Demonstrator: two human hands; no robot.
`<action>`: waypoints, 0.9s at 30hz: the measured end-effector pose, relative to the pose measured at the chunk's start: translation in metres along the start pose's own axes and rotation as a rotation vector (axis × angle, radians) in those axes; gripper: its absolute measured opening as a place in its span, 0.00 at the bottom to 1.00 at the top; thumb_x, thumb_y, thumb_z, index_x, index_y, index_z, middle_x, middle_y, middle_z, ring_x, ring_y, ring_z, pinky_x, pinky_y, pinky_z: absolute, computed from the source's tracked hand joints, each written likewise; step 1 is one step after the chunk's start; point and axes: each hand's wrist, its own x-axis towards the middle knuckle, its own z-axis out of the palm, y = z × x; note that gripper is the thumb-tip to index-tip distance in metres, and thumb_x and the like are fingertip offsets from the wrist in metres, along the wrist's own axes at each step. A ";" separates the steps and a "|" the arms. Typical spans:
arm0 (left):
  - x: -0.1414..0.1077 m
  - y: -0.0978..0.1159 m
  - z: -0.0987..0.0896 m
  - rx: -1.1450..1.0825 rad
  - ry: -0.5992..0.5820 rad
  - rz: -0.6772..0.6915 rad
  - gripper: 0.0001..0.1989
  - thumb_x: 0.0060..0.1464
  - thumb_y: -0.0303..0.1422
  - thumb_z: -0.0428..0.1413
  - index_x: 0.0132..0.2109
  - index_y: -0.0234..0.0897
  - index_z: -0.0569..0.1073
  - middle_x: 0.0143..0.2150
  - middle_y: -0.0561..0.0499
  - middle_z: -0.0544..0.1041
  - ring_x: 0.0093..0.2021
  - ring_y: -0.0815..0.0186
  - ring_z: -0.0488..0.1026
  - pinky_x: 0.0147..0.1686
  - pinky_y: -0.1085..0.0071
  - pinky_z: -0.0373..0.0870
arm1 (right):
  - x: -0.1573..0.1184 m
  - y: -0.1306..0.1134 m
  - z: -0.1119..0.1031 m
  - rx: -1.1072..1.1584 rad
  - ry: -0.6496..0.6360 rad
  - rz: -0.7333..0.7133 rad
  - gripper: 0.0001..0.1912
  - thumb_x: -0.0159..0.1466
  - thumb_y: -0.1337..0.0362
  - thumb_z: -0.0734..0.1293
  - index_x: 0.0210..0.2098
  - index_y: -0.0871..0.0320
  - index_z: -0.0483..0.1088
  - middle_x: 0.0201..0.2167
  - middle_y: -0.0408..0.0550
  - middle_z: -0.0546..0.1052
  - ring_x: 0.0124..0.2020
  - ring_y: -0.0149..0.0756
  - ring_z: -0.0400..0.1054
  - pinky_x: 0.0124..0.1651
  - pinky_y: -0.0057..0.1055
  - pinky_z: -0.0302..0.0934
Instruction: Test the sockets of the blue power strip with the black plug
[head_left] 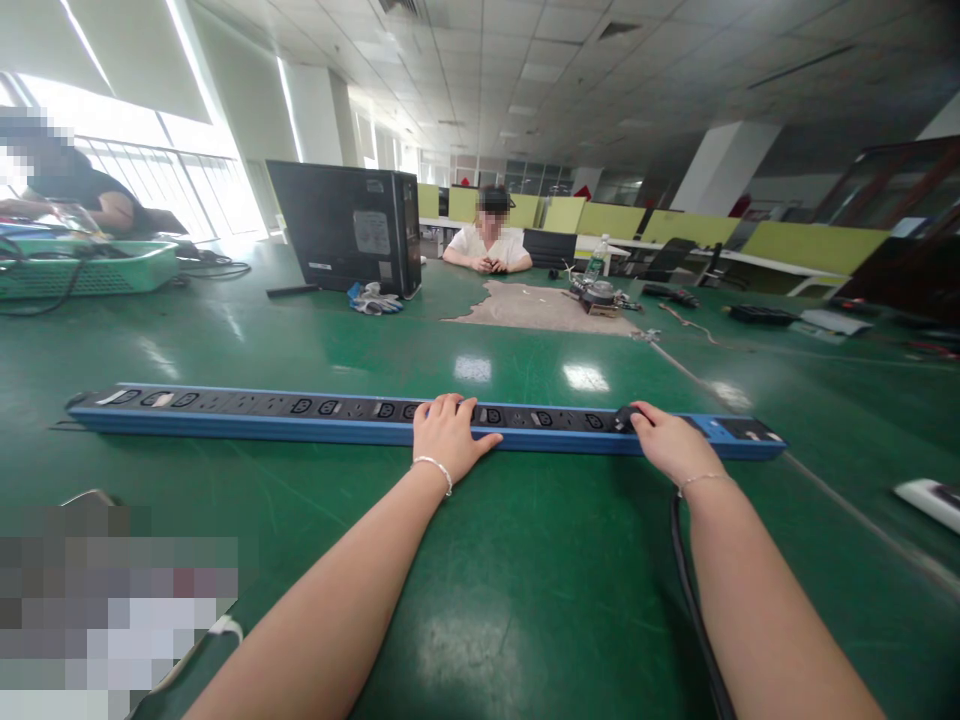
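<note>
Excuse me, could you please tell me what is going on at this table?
A person is handling a long blue power strip that lies across the green table. The left hand rests on the strip near its middle, and the right hand grips a black plug at the strip, toward its right end. Whether the plug is fully seated cannot be told. A black cord runs down beside the right forearm. Farther back, another person sits across the table.

Smooth metal-looking power strip (337,427), plastic plug (623,419), glossy tabletop (225,530), cloth gloves (373,299), plastic basket (139,268)
</note>
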 end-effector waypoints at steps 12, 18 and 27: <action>0.000 0.001 0.000 0.022 -0.011 0.000 0.30 0.48 0.54 0.50 0.53 0.42 0.67 0.53 0.46 0.69 0.55 0.55 0.61 0.53 0.58 0.52 | -0.014 -0.011 0.004 -0.110 0.006 -0.003 0.26 0.64 0.55 0.46 0.59 0.50 0.57 0.43 0.57 0.74 0.41 0.47 0.70 0.41 0.40 0.60; 0.000 0.001 -0.001 0.025 -0.018 0.002 0.30 0.48 0.54 0.49 0.53 0.42 0.66 0.54 0.46 0.69 0.55 0.56 0.61 0.53 0.58 0.52 | -0.017 -0.016 0.004 -0.112 -0.003 0.021 0.26 0.64 0.54 0.47 0.59 0.49 0.57 0.44 0.58 0.74 0.43 0.49 0.69 0.42 0.41 0.60; 0.000 0.001 -0.001 0.018 -0.022 -0.002 0.30 0.48 0.54 0.49 0.53 0.42 0.67 0.54 0.46 0.69 0.55 0.56 0.61 0.53 0.57 0.52 | -0.023 -0.019 0.012 -0.019 0.059 0.069 0.25 0.64 0.54 0.47 0.59 0.48 0.57 0.43 0.57 0.74 0.41 0.47 0.70 0.42 0.42 0.60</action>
